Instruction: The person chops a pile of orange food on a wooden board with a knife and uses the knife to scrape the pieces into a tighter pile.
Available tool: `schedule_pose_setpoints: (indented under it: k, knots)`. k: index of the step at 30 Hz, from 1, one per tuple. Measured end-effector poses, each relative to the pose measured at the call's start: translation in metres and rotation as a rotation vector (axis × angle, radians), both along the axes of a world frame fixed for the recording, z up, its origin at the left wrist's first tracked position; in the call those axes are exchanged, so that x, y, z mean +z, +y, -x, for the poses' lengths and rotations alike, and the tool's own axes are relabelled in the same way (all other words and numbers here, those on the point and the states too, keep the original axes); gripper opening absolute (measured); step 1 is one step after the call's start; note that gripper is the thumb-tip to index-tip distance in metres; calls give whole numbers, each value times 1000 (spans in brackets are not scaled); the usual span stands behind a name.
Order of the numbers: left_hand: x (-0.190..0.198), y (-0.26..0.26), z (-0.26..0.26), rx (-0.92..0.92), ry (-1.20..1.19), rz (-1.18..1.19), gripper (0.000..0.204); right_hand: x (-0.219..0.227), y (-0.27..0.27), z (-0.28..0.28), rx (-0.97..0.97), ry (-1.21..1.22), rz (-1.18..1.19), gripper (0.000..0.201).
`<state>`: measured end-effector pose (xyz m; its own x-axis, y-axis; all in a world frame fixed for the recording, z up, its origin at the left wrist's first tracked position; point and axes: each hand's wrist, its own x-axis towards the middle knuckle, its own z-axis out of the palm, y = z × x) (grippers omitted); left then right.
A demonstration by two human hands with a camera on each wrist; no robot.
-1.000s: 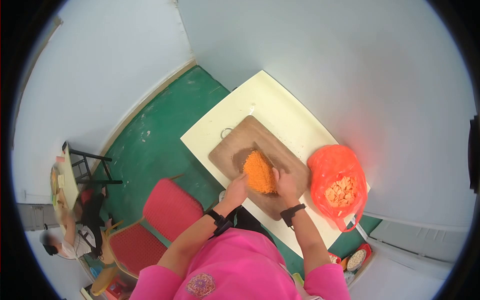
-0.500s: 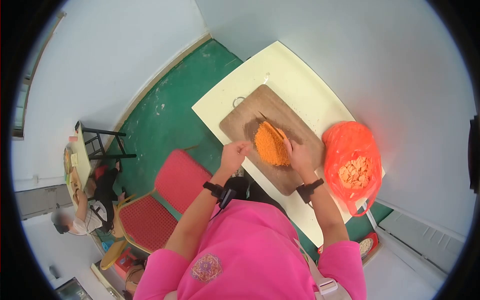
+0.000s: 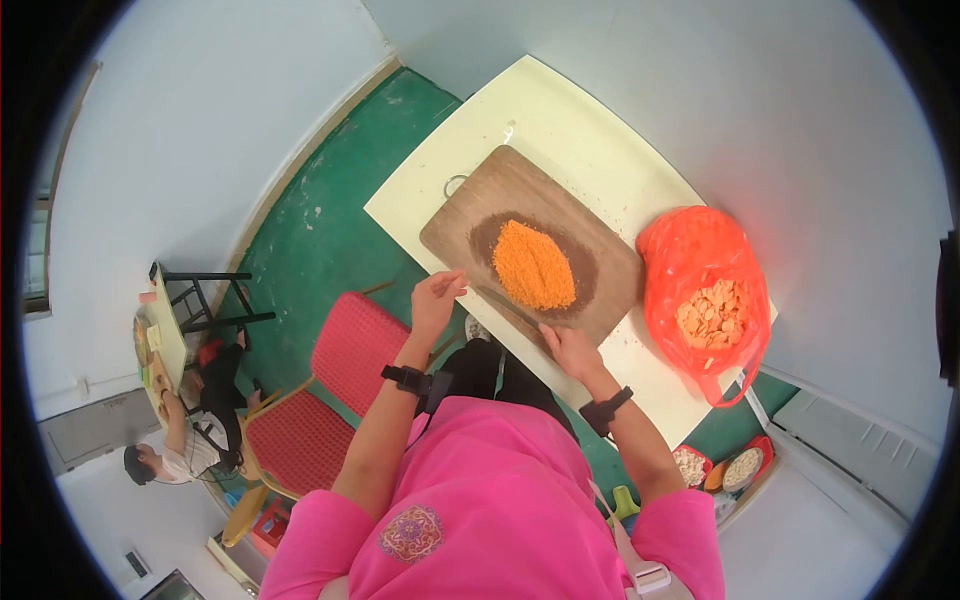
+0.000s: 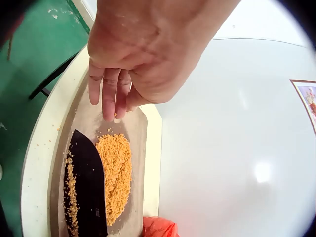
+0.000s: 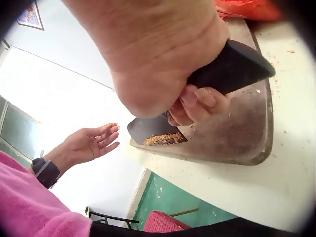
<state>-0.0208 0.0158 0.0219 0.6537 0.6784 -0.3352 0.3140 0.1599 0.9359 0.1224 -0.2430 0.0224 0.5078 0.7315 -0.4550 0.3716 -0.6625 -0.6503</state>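
Observation:
My right hand [image 3: 572, 352] grips the black handle of a cleaver-like kitchen knife [image 4: 89, 182], fingers wrapped round it. The dark blade lies along the near side of the wooden cutting board [image 3: 612, 270], with orange crumbs stuck along it. Finely chopped orange bits [image 3: 535, 265] form an oval pile in the middle of the board, on a damp dark patch. Beside the board's near left edge, my left hand [image 3: 437, 302] hangs in the air, fingers relaxed and slightly bent. A few crumbs cling to its fingertips in the left wrist view.
A red plastic bag [image 3: 690, 240] of orange flakes stands right of the board on the cream table [image 3: 410, 195]. Red chairs [image 3: 300, 440] are at the left. Another person [image 3: 180, 440] sits farther off. Trays of pale pieces [image 3: 742, 468] lie low at the right.
The knife has moved off the pile toward the board's near side, in my right hand. My left hand has come away from the pile and out to the left.

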Motion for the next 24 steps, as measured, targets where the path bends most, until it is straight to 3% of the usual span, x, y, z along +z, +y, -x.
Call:
schedule_pose_setpoints:
  k: [7,12,17,21,23,24]
  knots:
    - [2,4,30,6,39,1,25,10,22,-38,-6,-91,59,60]
    - [0,9,48,51,-5,14,23,13,-2,-52,18,56,-3,62]
    - [-8,12,64,76,-23,17,21,18,-30,-55,250,66,158,61]
    - [-11,9,69,49,16,32,21,2,-34,-68,215,61,135,61]
    - [-12,7,71,33,22,42,22,-15,-30,-79,244,-71,45,61]
    - [-12,7,71,1,34,45,23,4,-19,-83,266,-58,38,60]
